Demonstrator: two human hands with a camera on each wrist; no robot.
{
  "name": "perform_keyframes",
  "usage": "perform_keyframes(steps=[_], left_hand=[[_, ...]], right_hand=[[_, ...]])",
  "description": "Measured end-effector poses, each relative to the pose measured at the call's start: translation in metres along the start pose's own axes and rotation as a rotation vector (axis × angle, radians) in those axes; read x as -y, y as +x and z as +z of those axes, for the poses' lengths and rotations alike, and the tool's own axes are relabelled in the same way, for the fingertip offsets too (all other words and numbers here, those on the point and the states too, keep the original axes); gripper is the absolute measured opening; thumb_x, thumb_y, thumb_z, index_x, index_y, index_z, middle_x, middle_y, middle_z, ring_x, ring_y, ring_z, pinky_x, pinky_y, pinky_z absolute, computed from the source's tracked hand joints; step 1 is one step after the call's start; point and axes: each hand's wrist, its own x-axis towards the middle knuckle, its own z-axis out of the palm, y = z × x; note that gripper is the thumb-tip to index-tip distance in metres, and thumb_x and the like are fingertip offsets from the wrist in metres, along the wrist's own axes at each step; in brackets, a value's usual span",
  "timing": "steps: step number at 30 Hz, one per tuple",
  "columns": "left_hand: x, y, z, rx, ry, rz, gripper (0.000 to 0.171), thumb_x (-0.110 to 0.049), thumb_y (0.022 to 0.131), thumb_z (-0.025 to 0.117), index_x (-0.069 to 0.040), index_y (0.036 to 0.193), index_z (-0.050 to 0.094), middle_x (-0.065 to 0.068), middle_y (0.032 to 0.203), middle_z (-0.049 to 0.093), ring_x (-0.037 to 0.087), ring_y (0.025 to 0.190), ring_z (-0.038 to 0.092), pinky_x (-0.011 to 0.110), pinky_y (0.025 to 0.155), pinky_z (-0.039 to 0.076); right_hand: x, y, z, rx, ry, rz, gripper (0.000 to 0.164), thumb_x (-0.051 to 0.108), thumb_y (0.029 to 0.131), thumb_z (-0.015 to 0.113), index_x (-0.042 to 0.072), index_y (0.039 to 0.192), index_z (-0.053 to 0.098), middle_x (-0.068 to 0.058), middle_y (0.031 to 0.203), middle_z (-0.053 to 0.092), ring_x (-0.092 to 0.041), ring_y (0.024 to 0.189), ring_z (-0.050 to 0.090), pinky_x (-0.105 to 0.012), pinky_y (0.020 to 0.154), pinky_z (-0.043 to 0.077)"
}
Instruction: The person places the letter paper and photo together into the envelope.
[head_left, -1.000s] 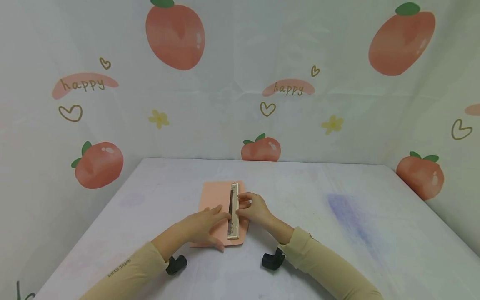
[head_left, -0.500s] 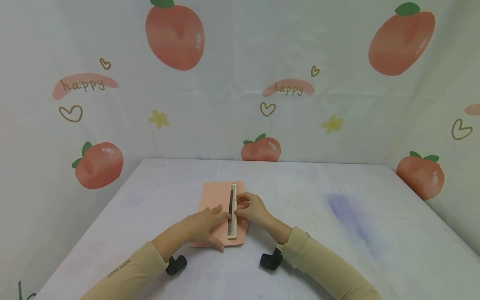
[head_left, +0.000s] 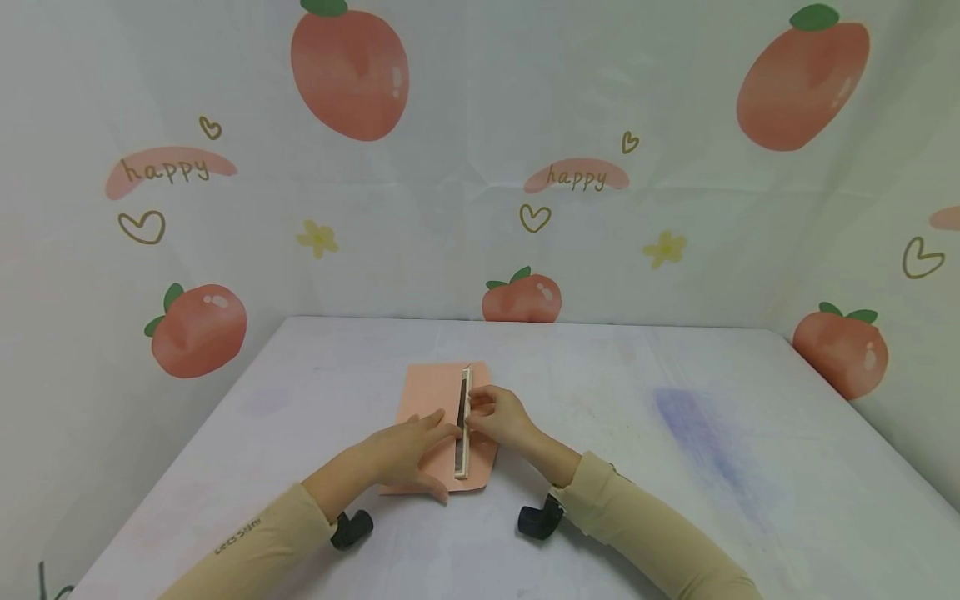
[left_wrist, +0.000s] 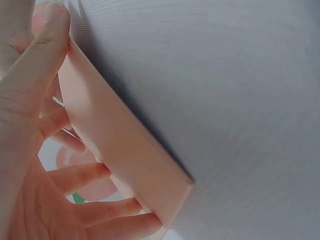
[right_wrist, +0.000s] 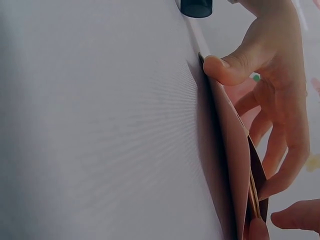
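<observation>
A pink envelope (head_left: 431,385) lies on the table with its flap (head_left: 481,467) opened out to the right. In its mouth sits a thin stack of cream-edged printed paper (head_left: 462,465), with only a narrow strip showing. My left hand (head_left: 405,450) rests on the envelope's body, fingers spread and thumb near the front edge. Thumb and fingertips of my right hand (head_left: 504,415) pinch the stack's outer right edge, above the flap. From the right wrist view, the paper edges (right_wrist: 254,192) show between the envelope's layers. The rest of the stack is hidden inside.
The white table (head_left: 600,392) bears a purple stain to the right. A cloth printed with fruit and hearts (head_left: 450,167) hangs behind it. A black wrist camera (head_left: 352,530) is on the left arm, another black one (head_left: 540,520) on the right.
My right hand has moved slightly left, sliding the stack further into the envelope; its visible strip has narrowed and the print no longer shows. The left hand and envelope have stayed put.
</observation>
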Motion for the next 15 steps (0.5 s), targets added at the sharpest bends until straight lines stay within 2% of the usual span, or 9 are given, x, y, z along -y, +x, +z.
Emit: perform_keyframes(steps=[8,15], left_hand=[[0.0015,0.0003,0.0009,0.003,0.002,0.008,0.082,-0.061,0.066,0.07,-0.024,0.133,0.041,0.023,0.15,0.03,0.055,0.128,0.036,0.06,0.097,0.041],[0.0018,-0.0004,0.0014,0.005,0.005,0.006,0.082,-0.061,0.066,0.071,-0.024,0.133,0.041,0.022,0.15,0.03,0.055,0.128,0.035,0.059,0.098,0.041]], right_hand=[[0.0015,-0.0003,0.0011,0.007,0.01,-0.015,0.041,0.002,0.078,0.065,-0.01,0.117,0.055,-0.025,0.11,0.063,-0.034,0.1,0.064,-0.034,0.08,0.056],[0.0035,-0.0002,0.0028,0.021,0.016,0.013,0.042,0.004,0.08,0.065,-0.009,0.119,0.054,-0.025,0.113,0.062,-0.036,0.105,0.062,-0.036,0.084,0.055]])
